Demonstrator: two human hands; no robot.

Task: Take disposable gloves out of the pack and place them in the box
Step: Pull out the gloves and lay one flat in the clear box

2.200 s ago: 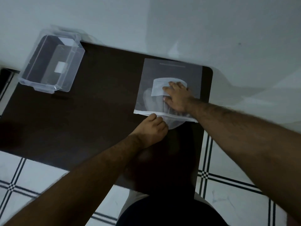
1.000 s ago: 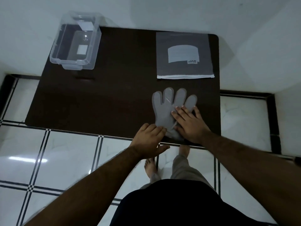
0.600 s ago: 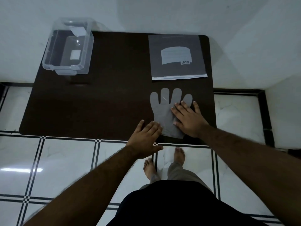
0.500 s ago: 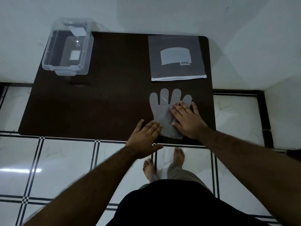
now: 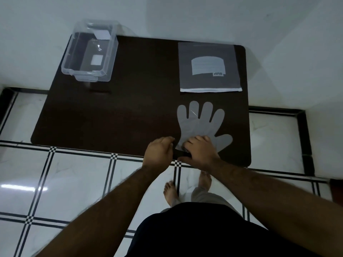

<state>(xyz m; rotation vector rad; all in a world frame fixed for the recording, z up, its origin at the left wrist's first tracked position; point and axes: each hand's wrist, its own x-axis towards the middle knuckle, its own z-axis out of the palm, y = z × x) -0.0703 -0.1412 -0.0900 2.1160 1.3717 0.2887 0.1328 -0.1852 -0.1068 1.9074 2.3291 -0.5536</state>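
A thin translucent disposable glove (image 5: 201, 123) lies flat on the dark table (image 5: 130, 112), fingers pointing away from me, near the front right edge. My right hand (image 5: 201, 152) rests on its cuff with the fingers curled onto the plastic. My left hand (image 5: 160, 152) is curled at the cuff's left edge, fingertips pinched there. The grey glove pack (image 5: 209, 67) lies flat at the back right. A clear plastic box (image 5: 91, 52) stands open at the back left with nothing visible inside but a white label.
The table stands against a white wall. Below its front edge are a white tiled floor with black lines and my bare feet (image 5: 171, 193). A dark bare stretch of table lies between the box and the glove.
Both hands slid back from the glove's palm to its cuff and curled their fingers. The whole glove, thumb included, now shows. The pack and box have not moved.
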